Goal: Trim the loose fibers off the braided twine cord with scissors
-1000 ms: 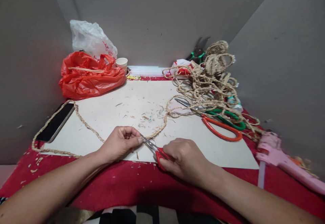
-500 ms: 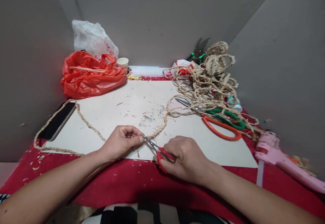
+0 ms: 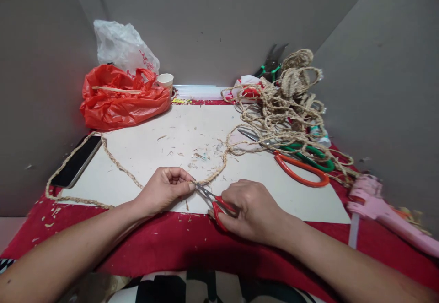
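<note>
Several tangled lengths of twine (image 3: 291,85) crowd the right of the counter (image 3: 157,248), lying across large scissors (image 3: 283,156); a pink glue gun (image 3: 372,202) sits beyond my right forearm. My right grip (image 3: 250,207) is wrapped round red-handled scissors (image 3: 215,209), tips at my left grip (image 3: 168,188), which pinches braided cord (image 3: 216,173) above a littered white sheet (image 3: 260,193). On the left, cord rings a phone (image 3: 82,156); behind it slumps a red bag (image 3: 126,110).

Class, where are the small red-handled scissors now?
In the head view, the small red-handled scissors are in the right hand, blade tips by the left hand, below centre.
</note>
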The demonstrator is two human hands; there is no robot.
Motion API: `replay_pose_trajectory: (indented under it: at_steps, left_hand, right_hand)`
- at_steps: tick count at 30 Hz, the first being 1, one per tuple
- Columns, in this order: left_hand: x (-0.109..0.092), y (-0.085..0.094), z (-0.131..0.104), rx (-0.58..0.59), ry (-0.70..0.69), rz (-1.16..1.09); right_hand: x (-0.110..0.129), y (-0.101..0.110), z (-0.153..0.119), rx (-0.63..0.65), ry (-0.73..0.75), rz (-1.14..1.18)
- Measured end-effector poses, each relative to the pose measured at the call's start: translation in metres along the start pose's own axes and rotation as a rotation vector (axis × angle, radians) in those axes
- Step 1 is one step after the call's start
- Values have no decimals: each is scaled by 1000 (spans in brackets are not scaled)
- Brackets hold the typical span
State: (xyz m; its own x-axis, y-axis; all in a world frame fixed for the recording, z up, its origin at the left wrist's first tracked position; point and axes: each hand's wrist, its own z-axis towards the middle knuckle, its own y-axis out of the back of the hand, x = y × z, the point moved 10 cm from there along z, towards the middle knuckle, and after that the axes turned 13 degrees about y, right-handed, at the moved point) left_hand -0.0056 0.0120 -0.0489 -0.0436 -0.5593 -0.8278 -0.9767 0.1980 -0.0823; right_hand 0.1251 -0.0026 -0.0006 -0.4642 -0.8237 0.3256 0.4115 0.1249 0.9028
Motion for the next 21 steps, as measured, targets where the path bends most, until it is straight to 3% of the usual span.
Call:
replay_pose_trajectory:
  at_steps: [10,17,21]
  left_hand:
    - [-2,0,-1,-20,13,10]
    - [-8,6,1,-7,-38,-142]
    - [-5,3,5,77,12,-286]
  right_hand:
    - [5,-2,-3,-39,104,37]
    - [-17,-1,-4,-110,-94,290]
    - [-23,-12,-6,-54,-154,428]
